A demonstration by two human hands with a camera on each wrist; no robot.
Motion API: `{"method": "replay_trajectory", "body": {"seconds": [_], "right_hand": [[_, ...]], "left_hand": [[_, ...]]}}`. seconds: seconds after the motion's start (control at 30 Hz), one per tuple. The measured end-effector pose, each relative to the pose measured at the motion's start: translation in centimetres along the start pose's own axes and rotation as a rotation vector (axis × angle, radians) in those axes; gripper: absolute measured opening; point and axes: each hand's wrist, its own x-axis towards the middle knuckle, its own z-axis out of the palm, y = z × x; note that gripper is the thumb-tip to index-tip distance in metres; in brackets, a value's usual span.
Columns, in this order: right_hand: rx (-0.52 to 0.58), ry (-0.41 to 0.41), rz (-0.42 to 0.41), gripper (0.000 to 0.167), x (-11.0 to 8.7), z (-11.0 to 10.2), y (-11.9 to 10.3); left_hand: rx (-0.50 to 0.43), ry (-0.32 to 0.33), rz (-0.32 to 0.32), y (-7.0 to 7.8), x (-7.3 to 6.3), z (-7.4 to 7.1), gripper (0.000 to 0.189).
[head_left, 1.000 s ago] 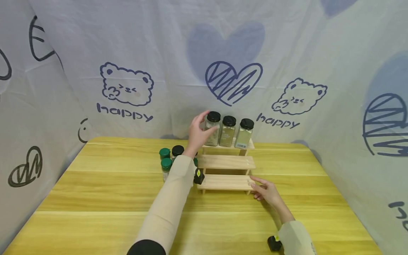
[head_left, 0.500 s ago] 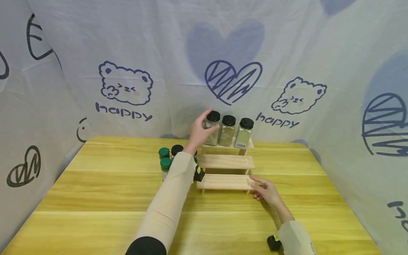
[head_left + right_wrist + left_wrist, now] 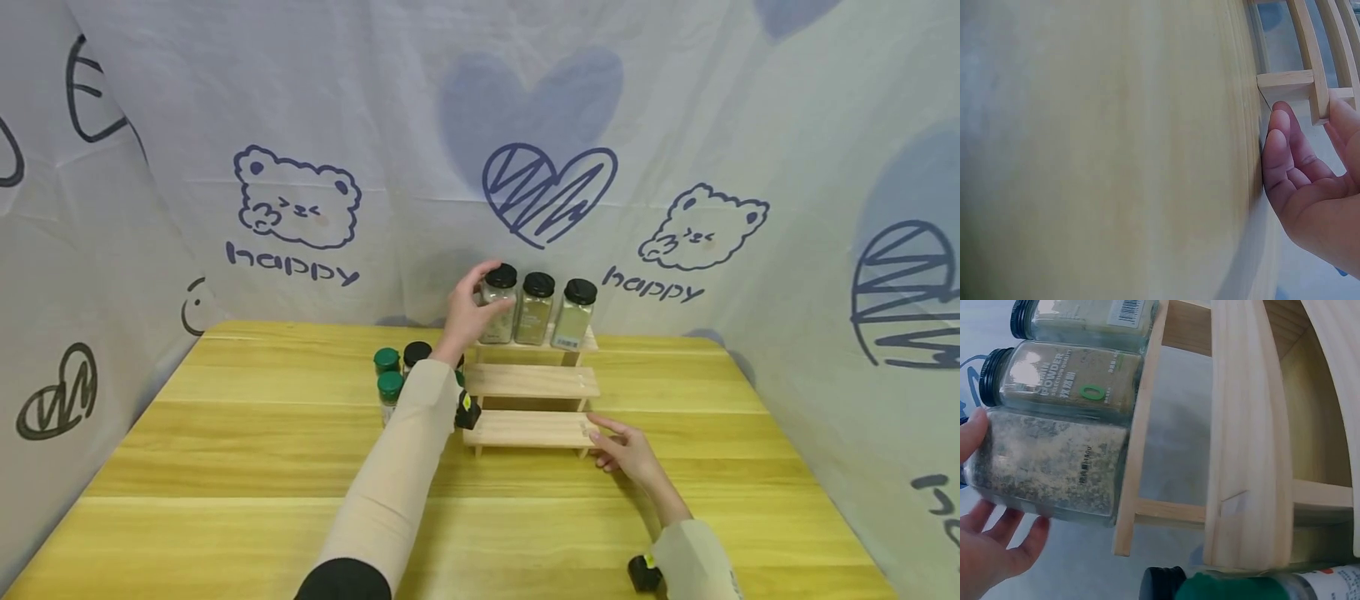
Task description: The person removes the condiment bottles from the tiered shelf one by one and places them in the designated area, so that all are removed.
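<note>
A three-step wooden rack (image 3: 532, 382) stands on the table with three black-lidded glass spice jars in a row on its top step. My left hand (image 3: 467, 315) holds the leftmost spice jar (image 3: 1047, 465), which contains a pale, speckled seasoning. In the left wrist view the thumb lies on one side near the lid and the fingers on the other. Beside it stand a jar of brownish powder (image 3: 534, 312) and a jar of pale green powder (image 3: 573, 318). My right hand (image 3: 626, 450) pinches the right end of the lowest step, thumb above and fingers curled below.
Left of the rack, partly behind my left forearm, stand several more jars, among them a green-capped jar (image 3: 390, 387) and a black-capped jar (image 3: 417, 357). A printed cloth (image 3: 420, 125) hangs behind the wooden table (image 3: 247, 450), close to the top step.
The held jar dips very slightly along with my left hand between half a second ago and now. My right hand stays at the lowest step.
</note>
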Motion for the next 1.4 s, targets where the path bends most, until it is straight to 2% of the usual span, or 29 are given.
{"method": "replay_trajectory", "body": {"seconds": [0.2, 0.33, 0.8, 1.2, 1.4], "right_hand": [[-0.004, -0.001, -0.007, 0.045, 0.0, 0.1, 0.1], [-0.014, 0.0, -0.015, 0.045, 0.0, 0.1, 0.0], [-0.018, 0.006, -0.017, 0.046, 0.0, 0.1, 0.1], [-0.009, -0.001, -0.006, 0.046, 0.0, 0.1, 0.1], [-0.028, 0.006, -0.01, 0.046, 0.0, 0.1, 0.1]], "left_hand": [[0.05, 0.079, 0.103, -0.4, -0.2, 0.2, 0.049], [0.041, 0.106, 0.133, -0.3, -0.4, 0.3, 0.048], [0.027, 0.13, 0.166, 0.2, -2.0, 0.1, 0.049], [-0.009, 0.13, 0.175, 1.7, -4.2, -0.9, 0.048], [-0.013, 0.134, 0.211, 2.4, -5.5, -1.6, 0.047]]}}
